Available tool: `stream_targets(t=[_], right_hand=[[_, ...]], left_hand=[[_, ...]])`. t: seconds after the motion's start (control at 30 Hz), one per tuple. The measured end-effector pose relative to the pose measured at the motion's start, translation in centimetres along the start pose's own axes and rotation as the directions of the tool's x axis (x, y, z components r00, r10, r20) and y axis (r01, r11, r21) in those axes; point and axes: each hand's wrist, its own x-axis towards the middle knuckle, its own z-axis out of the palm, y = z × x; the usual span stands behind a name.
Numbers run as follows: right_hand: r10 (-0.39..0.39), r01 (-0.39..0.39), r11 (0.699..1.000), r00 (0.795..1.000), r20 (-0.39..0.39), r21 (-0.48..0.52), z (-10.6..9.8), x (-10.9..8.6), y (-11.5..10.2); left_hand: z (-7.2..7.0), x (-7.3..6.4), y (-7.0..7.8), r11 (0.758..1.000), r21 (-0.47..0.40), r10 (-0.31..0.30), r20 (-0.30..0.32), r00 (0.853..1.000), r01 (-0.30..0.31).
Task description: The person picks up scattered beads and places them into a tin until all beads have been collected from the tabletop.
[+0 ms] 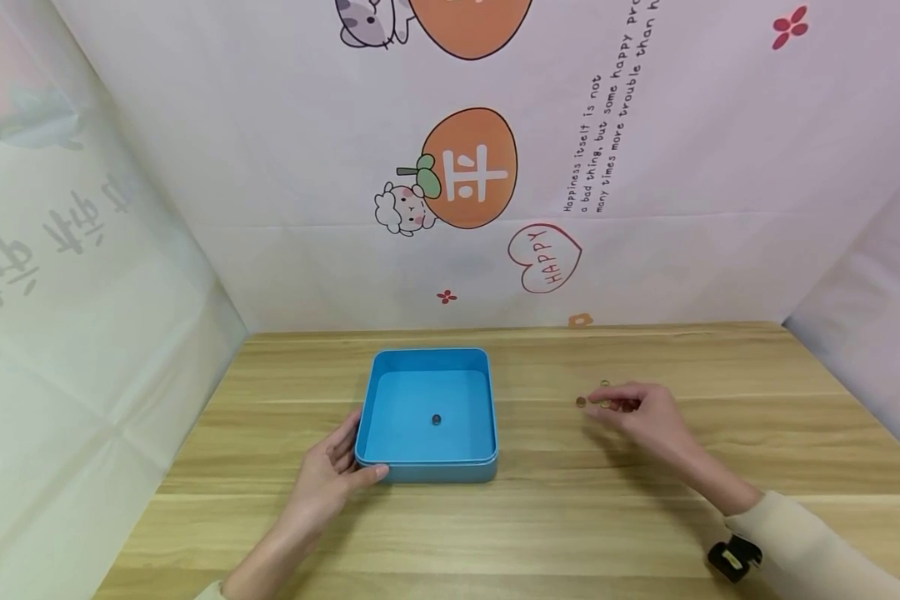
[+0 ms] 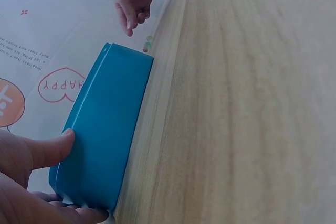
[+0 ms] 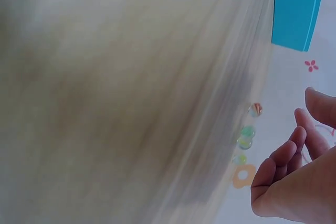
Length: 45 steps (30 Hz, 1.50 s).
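Observation:
A square blue box [image 1: 427, 472], open at the top, stands on the table with one dark glass marble [image 1: 437, 420] on its floor. My left hand [image 1: 328, 475] grips its front left corner; the thumb lies on the front wall and the fingers on the left side. To the right of the box, my right hand [image 1: 648, 417] hovers over several small glass marbles [image 3: 244, 142]. Its thumb and forefinger are apart with nothing between them in the right wrist view. One reddish marble [image 1: 581, 402] lies just left of the fingertips; the hand partly hides others in the head view.
The wood-grain table [image 1: 555, 533] runs back to a printed white cloth [image 1: 307, 250] that hangs behind it. More cloth hangs along the left and right sides. A black device [image 1: 733, 558] is worn at the right wrist by the sleeve.

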Motion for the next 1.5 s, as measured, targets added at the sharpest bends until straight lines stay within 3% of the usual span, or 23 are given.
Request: stream_targets(t=[0.5, 1.13, 1.5], right_hand=[[0.085, -0.084, 0.996, 0.996, 0.022, -0.033, -1.8, 0.4, 2.4], [0.156, -0.154, 0.983, 0.988, 0.017, -0.096, -2.8, 1.2, 3.6], [0.105, -0.097, 0.966, 0.994, 0.019, -0.24, -3.4, 1.8, 4.2]], left_hand=[[0.1, -0.2, 0.2, 1.0, 0.005, -0.008, -0.009, 1.0, 0.008], [0.1, 0.0, 0.0, 1.0, 0.01, 0.007, -0.013, 1.0, -0.006], [0.1, 0.0, 0.0, 1.0, -0.005, 0.004, -0.001, 1.0, -0.004]])
